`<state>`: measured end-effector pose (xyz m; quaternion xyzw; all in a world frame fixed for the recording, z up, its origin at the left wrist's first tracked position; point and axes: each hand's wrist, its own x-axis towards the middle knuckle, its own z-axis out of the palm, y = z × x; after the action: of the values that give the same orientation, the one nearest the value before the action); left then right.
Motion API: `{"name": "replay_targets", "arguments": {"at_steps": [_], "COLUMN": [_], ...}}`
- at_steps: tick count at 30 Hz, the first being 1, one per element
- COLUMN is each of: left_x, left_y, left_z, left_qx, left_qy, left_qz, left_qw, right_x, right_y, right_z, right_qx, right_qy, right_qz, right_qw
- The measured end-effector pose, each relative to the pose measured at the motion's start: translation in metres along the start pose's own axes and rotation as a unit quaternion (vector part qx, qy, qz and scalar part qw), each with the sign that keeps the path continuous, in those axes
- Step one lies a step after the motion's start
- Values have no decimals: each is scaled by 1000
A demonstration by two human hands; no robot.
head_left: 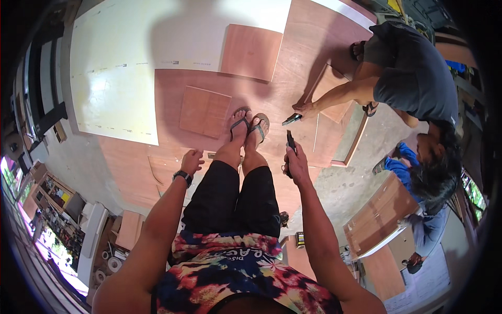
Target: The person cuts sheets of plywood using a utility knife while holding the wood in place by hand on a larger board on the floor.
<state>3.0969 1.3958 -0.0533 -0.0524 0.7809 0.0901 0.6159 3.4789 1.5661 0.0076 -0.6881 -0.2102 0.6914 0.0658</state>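
Note:
My right hand (pixel 298 163) is closed around a slim black hand tool (pixel 291 138), whose exact kind I cannot make out. The tool points away from me, above a large reddish-brown plywood sheet (pixel 125 157). My left hand (pixel 192 161) hangs over the same sheet, fingers loosely curled, with no object showing in it. Past my feet lie two square wood panels, a nearer one (pixel 205 111) and a farther one (pixel 252 52). At the right, a bent-over co-worker's hand (pixel 305 111) holds a dark hand tool (pixel 292 119) over the plywood.
A glossy white sheet (pixel 112 99) covers the far left. The co-worker (pixel 413 73) stands at the right, next to a wood frame edge (pixel 351 141). Other people bend behind, near a wooden panel (pixel 381 212). Shelves of tools (pixel 52 196) and white tape rolls (pixel 113 264) are at lower left.

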Motion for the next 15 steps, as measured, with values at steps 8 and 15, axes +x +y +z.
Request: {"name": "replay_targets", "arguments": {"at_steps": [8, 15], "left_x": [160, 248], "left_y": [106, 205], "left_z": [53, 126], "left_qx": [-27, -22], "left_qy": [-23, -65], "left_qz": [139, 181], "left_qw": [990, 981], "right_x": [164, 254], "right_y": [-36, -84], "right_z": [-4, -10], "right_qx": [-76, -112], "right_qy": [-10, 33], "right_qz": [-121, -202], "right_qw": [990, 972]}}
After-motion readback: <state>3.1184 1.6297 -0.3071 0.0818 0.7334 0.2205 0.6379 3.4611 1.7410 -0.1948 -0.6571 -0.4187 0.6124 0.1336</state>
